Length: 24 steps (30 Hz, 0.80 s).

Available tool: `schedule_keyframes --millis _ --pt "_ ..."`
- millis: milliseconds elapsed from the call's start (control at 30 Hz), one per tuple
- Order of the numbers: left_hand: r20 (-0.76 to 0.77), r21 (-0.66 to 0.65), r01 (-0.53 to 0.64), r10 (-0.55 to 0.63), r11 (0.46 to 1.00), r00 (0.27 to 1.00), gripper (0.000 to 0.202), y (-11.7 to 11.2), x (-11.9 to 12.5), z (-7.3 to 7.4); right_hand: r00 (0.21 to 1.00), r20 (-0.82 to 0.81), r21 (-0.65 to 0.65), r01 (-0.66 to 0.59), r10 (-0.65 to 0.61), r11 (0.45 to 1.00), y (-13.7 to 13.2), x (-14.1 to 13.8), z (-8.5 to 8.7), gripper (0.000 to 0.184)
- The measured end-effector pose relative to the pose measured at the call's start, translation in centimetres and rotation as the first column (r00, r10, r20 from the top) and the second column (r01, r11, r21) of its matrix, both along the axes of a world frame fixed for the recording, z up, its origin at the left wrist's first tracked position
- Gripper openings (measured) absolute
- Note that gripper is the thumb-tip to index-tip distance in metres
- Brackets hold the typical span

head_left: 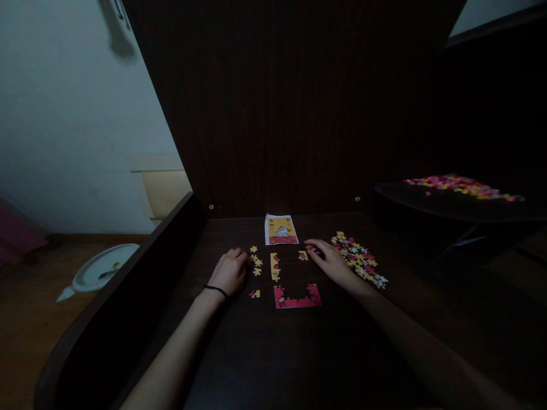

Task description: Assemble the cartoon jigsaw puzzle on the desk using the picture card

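Fingers [314, 244] of the right hand [335, 265] are lying loosely parted beside one corner puzzle piece [303, 255]; the left hand [231, 270] is lying curled by loose yellow pieces [258, 262], its hold I cannot tell. Between the hands, one yellow strip [274, 266] is pointing lengthwise away; nearer, one red strip [297, 303] is running crosswise. Beyond, one picture card [282, 230] is lying.

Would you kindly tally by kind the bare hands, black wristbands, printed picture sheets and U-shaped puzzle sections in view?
Left hand and right hand: 2
Black wristband: 1
Printed picture sheet: 1
U-shaped puzzle section: 1
Total: 5
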<state>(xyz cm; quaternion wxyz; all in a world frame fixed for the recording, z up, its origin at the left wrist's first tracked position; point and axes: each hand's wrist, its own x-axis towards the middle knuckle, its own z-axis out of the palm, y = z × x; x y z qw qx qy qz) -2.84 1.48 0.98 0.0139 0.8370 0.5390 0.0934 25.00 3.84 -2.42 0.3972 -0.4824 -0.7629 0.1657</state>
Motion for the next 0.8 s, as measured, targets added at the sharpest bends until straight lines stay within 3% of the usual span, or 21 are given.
schedule_keyframes --millis 167,533,800 --pt "0.056 0.011 0.104 -0.105 0.994 0.993 0.027 -0.3 0.7 -0.5 1.0 0.001 -0.008 0.006 -0.006 1.0 -0.1 -0.1 0.1 0.022" --pt "0.139 0.032 0.064 -0.068 0.997 0.988 0.019 0.1 0.3 -0.9 1.0 0.016 0.001 0.013 -0.013 1.0 -0.1 -0.1 0.2 0.022" --pt "0.103 0.061 -0.157 0.15 0.986 0.983 0.027 -0.5 1.3 -0.7 1.0 0.015 -0.008 0.014 -0.014 1.0 -0.1 -0.1 0.2 0.022"
